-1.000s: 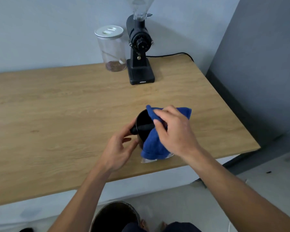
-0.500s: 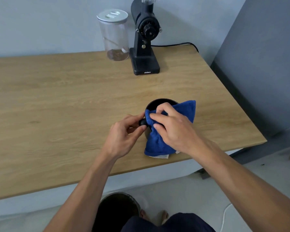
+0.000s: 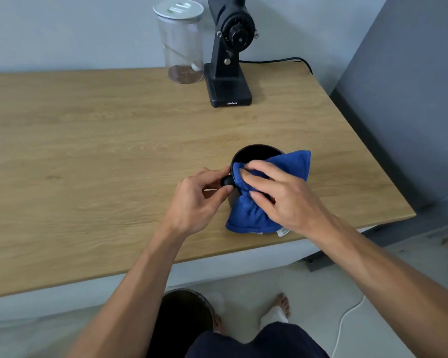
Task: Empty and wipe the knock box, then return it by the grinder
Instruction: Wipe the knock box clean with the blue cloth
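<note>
Head view: right hand (image 3: 282,195) presses cloth (image 3: 254,215) onto knock box (image 3: 256,152); left grip (image 3: 199,197) pinches its bar end (image 3: 227,181)

My knock box (image 3: 254,156) is a round black cup standing upright on the wooden table, near its front right edge. Its mouth faces up and the inside looks dark. A black bar end knob (image 3: 227,181) sticks out at its left side, just below the rim. My blue cloth (image 3: 246,215) is draped over the near rim, one part tucked inside, the rest hanging down the front wall onto the tabletop. The black grinder (image 3: 230,73) stands upright, well apart, at the back.
</note>
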